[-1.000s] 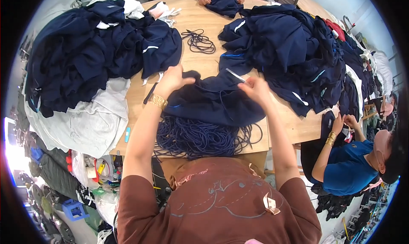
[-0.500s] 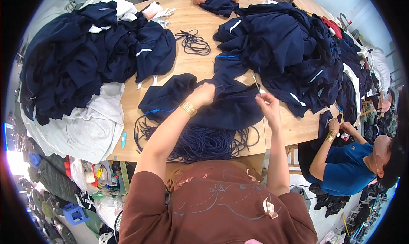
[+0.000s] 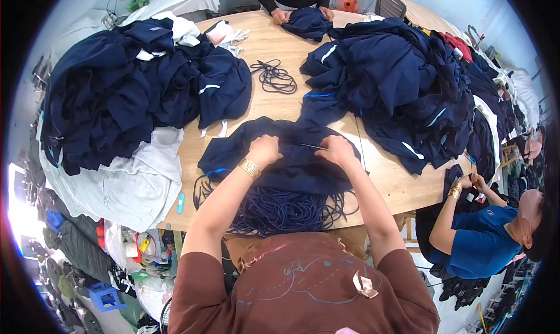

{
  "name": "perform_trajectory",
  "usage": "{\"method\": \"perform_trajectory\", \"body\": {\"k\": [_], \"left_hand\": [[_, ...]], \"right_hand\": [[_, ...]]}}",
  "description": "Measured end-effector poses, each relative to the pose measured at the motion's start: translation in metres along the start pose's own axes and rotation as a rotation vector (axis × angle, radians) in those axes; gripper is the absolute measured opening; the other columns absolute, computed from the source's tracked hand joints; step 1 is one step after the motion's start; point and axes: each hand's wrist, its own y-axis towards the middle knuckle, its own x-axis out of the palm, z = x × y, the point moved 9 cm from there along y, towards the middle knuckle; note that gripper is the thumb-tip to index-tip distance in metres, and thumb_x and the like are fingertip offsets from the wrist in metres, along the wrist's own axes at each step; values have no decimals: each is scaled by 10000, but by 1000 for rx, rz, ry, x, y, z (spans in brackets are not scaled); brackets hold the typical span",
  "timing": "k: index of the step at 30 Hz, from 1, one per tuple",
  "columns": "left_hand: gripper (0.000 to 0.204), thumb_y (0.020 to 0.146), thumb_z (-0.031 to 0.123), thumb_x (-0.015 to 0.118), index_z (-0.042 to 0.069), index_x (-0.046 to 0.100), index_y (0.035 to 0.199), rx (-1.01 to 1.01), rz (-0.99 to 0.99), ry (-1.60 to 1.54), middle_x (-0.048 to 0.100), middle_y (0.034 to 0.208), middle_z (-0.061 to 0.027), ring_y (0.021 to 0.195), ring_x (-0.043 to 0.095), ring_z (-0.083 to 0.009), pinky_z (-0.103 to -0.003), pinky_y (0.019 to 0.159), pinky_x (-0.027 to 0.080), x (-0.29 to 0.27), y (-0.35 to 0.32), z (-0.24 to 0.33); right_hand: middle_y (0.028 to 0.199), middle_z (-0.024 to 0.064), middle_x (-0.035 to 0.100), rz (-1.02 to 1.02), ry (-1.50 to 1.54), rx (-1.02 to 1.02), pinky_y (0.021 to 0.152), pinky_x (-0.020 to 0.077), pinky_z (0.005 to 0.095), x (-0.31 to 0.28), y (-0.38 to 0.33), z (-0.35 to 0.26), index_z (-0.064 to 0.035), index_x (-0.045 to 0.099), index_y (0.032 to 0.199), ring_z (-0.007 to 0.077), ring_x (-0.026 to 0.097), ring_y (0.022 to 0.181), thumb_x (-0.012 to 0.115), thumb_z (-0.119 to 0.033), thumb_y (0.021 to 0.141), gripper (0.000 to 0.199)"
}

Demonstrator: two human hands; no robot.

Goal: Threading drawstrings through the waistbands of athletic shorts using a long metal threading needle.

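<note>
A dark navy garment [image 3: 274, 171] lies spread on the table in front of me. My left hand [image 3: 265, 151] is closed on the cloth on its left side. Across from it, my right hand [image 3: 337, 151] pinches a thin tweezers-like metal tool [image 3: 309, 146], whose tip points left over the cloth. Where the tip meets the fabric is too small to make out. Between the garment and my body, a heap of navy cords [image 3: 280, 213] sits at the table edge, partly under the cloth.
Navy garment piles stand at left [image 3: 105, 95] and right [image 3: 385, 71]. A loose cord bundle [image 3: 274, 77] lies between them. A light grey cloth [image 3: 140, 182] and a small turquoise tool [image 3: 181, 203] are at left. One co-worker [image 3: 478, 235] handles cloth at right; another's hands [image 3: 281, 16] are opposite.
My right hand has come left and down onto the garment, and its metal tool has swung from upright to nearly level. My left hand has shifted slightly left and lower. The view has tilted.
</note>
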Motion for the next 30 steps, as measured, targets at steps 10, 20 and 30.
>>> {"method": "perform_trajectory", "body": {"k": [10,20,30], "left_hand": [[312,687,202,759,24,637,912,-64,513,155,578,1087,-173,869,658,-307,-389,708,545,-148,-30,-5],[590,867,545,471,25,657,658,216,1063,343,610,620,-109,695,637,-256,-397,766,457,-314,-120,22],[886,890,676,102,-9,567,1203,144,-206,188,524,1227,-285,1228,457,-360,-383,1051,322,-202,-48,25]], "right_hand": [[645,79,573,805,-352,-245,511,476,332,-172,-62,-4,-62,561,611,256,616,599,715,-512,699,483],[578,38,496,1366,68,-718,461,362,238,-325,-169,-35,-24,508,618,129,466,496,836,-187,655,368],[530,20,336,1315,-493,-920,383,332,264,-317,-146,-113,-99,357,534,159,413,401,786,-483,641,585]]}}
